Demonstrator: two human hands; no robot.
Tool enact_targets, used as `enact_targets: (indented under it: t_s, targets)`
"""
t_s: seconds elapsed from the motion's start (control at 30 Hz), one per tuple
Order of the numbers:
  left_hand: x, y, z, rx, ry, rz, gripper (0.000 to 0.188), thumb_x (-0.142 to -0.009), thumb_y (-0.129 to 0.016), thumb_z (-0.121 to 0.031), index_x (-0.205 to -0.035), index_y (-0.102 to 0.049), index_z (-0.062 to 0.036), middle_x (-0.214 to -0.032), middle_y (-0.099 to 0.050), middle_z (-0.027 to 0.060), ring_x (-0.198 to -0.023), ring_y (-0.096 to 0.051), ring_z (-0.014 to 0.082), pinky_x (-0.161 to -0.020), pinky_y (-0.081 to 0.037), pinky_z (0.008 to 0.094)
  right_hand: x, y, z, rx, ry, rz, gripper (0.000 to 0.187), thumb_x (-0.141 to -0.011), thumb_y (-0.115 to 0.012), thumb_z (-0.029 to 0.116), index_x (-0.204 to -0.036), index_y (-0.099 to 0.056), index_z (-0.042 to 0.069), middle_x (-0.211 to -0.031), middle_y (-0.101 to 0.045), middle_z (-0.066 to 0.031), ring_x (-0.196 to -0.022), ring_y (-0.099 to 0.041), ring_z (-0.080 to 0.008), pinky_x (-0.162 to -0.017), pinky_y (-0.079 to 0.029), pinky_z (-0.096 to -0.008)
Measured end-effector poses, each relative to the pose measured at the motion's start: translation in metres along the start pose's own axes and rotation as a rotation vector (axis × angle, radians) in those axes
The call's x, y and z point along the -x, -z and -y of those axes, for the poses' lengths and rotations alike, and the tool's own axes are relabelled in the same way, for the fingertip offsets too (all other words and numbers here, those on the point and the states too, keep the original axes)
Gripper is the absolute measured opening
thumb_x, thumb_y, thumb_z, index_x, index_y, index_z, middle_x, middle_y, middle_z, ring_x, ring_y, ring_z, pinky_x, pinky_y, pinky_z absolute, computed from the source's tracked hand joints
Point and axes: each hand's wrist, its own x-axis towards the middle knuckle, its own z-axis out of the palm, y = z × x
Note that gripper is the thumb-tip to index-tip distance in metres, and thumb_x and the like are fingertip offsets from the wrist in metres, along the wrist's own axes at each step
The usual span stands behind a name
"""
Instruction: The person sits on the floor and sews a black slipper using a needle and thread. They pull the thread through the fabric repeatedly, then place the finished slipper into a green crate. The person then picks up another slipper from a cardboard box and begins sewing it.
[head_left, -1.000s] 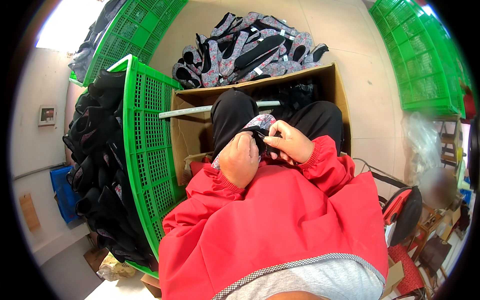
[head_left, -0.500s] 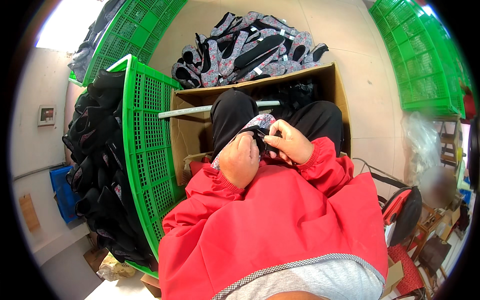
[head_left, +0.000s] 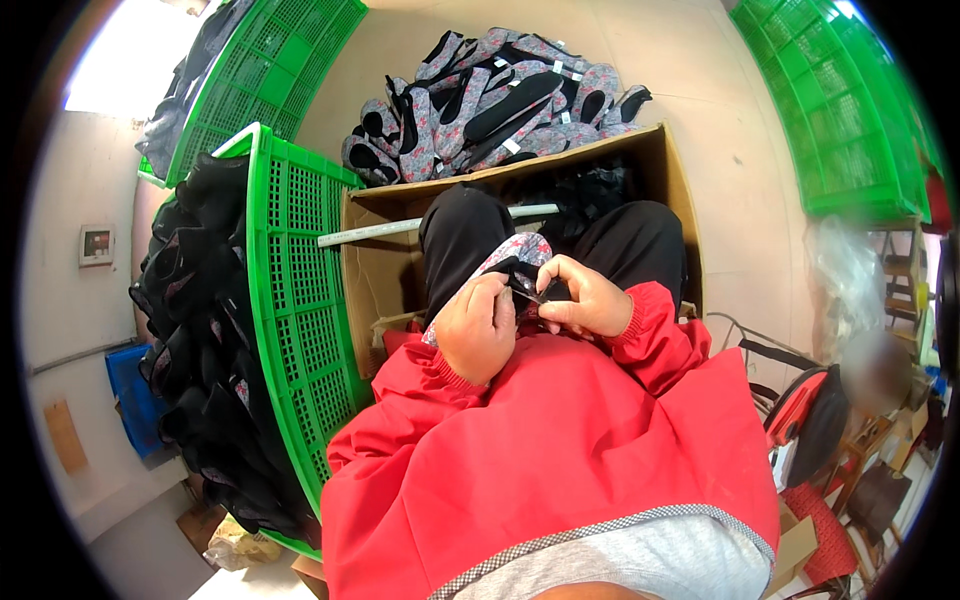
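A grey slipper with a red flower print and black lining (head_left: pixel 522 251) lies on my lap, over black trousers. My left hand (head_left: pixel 478 326) grips its near side, fingers curled on the black edge. My right hand (head_left: pixel 585 298) pinches the black lining at the opening, thumb and forefinger close to the left hand. Both arms wear red sleeves. What lies between the fingertips is too small to make out.
An open cardboard box (head_left: pixel 665 175) stands around my knees, with a white tube (head_left: pixel 400 225) across it. A pile of matching slippers (head_left: pixel 495 95) lies on the floor beyond. A green crate (head_left: pixel 295 290) full of dark slippers stands at left; more green crates (head_left: pixel 845 110) at right.
The view shifted slightly. My right hand's fingers moved a little along the slipper's opening; both hands still hold the slipper on my lap.
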Motion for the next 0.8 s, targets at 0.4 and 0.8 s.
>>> enact_targets:
  t_s: [0.4, 0.8]
  targets:
    - [-0.067, 0.001, -0.001, 0.124, -0.085, 0.125, 0.004, -0.084, -0.066, 0.001, -0.086, -0.063, -0.0011, -0.073, -0.061, 0.0109, -0.061, -0.061, 0.0246, -0.057, -0.047, 0.0317, -0.024, -0.005, -0.061, -0.42, 0.209, -0.271, 0.029, -0.091, -0.066, 0.006, -0.117, -0.053, 0.003, -0.08, -0.056, 0.0001, -0.064, -0.052, -0.0064, -0.057, -0.042, -0.0206]
    - [-0.093, -0.039, 0.045, 0.482, 0.172, 0.953, 0.014, -0.092, -0.062, -0.008, -0.1, -0.069, 0.0007, -0.082, -0.068, 0.0054, -0.074, -0.062, 0.0105, -0.072, -0.05, 0.0258, -0.019, -0.002, -0.07, -0.567, 0.268, -0.177, 0.013, -0.092, -0.065, 0.006, -0.099, -0.054, 0.005, -0.08, -0.057, -0.0019, -0.062, -0.053, -0.0088, -0.057, -0.044, -0.0232]
